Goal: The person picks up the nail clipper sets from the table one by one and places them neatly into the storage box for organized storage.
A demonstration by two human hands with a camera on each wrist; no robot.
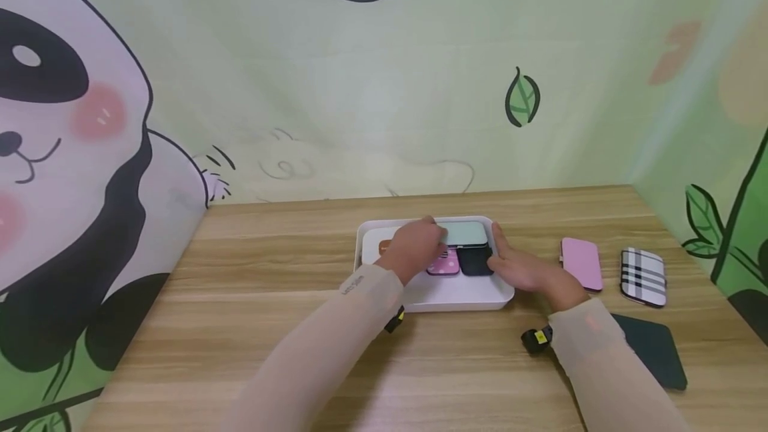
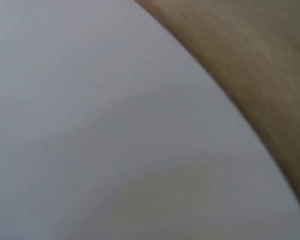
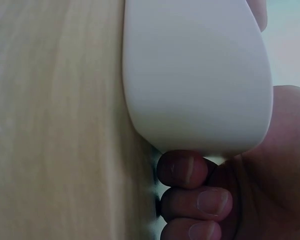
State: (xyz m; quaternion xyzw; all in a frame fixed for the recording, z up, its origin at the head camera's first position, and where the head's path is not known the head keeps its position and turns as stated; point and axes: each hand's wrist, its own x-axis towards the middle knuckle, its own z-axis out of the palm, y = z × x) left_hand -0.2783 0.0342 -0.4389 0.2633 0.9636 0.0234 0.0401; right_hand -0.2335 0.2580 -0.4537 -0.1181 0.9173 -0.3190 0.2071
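A white tray (image 1: 450, 295) holds several small flat cases. My left hand (image 1: 414, 249) reaches over it, and its fingers pinch the left end of a mint green case (image 1: 467, 235) near the back rim. Below that case lie a pink dotted case (image 1: 443, 267) and a black case (image 1: 476, 263); a brown piece (image 1: 384, 245) is partly hidden by the left hand. My right hand (image 1: 525, 269) grips the tray's right end, its thumb by the black case. In the right wrist view, curled fingers (image 3: 200, 200) sit against the outer wall.
To the right on the wooden table (image 1: 270, 325) lie a pink case (image 1: 581, 264) and a plaid case (image 1: 643, 277). A dark green flat piece (image 1: 654, 352) is partly under the right sleeve. A printed cloth (image 1: 390, 85) hangs behind the table.
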